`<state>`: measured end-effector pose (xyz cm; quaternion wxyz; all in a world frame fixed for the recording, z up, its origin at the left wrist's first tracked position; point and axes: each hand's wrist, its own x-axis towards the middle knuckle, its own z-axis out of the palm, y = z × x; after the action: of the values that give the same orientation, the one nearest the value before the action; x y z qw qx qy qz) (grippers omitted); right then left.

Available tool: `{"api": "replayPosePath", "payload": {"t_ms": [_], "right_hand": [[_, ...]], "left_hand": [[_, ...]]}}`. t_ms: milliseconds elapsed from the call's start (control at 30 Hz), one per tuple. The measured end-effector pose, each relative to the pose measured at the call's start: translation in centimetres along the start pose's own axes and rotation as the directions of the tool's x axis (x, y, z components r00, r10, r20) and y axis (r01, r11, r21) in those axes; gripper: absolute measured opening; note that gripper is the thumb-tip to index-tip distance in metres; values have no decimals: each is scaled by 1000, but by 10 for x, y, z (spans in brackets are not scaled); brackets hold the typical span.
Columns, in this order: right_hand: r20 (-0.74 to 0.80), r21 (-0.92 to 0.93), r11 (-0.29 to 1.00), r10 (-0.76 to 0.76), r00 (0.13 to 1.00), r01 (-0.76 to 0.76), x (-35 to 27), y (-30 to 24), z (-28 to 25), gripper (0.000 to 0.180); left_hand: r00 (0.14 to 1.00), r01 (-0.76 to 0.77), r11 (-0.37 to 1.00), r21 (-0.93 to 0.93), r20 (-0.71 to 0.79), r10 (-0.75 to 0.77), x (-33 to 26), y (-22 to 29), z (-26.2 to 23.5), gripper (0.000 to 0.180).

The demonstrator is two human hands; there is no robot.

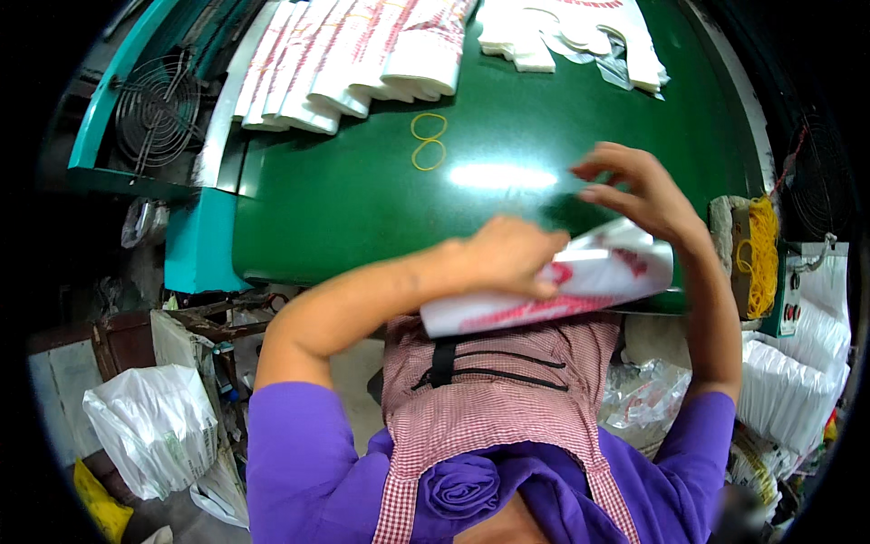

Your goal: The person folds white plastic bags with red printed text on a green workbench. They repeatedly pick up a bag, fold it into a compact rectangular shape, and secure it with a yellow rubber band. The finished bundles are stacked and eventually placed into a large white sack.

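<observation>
A rolled bundle of white plastic bags with red print (544, 288) lies slantwise against my checked apron at the near edge of the green table (344, 204). My left hand (512, 257) is closed on its upper side, slightly smeared by motion. Above the bundle's right end, my right hand (639, 186) is raised with thumb and fingers bent but apart, and nothing shows between them. Two yellow rubber bands (429, 140) lie on the table beyond my left hand. Several similar rolled bundles (362, 59) rest side by side at the far left.
Flat stacked white bags with cut-out handles (580, 36) lie at the far right. A box of yellow rubber bands (761, 258) hangs by the table's right edge. A fan (159, 111) stands at the left. Packed white bags (154, 431) sit on both sides below table height.
</observation>
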<state>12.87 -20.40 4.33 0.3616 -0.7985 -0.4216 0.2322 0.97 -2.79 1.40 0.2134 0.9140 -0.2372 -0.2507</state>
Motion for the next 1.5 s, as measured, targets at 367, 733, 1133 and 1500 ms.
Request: {"api": "replayPosePath", "payload": {"t_ms": [367, 733, 1133, 1500], "right_hand": [[-179, -101, 982, -173, 968, 157, 92, 10, 102, 11], [-478, 853, 316, 156, 864, 415, -9, -20, 71, 27], [-62, 606, 634, -565, 823, 481, -68, -39, 35, 35], [-442, 550, 831, 197, 875, 90, 104, 5, 50, 57]], "left_hand": [[757, -60, 578, -814, -414, -505, -204, -26, 64, 40], [766, -585, 11, -811, -557, -321, -26, -15, -11, 33], [761, -199, 587, -785, -501, -412, -47, -52, -19, 43], [527, -541, 544, -641, -763, -375, -13, -83, -34, 34]]}}
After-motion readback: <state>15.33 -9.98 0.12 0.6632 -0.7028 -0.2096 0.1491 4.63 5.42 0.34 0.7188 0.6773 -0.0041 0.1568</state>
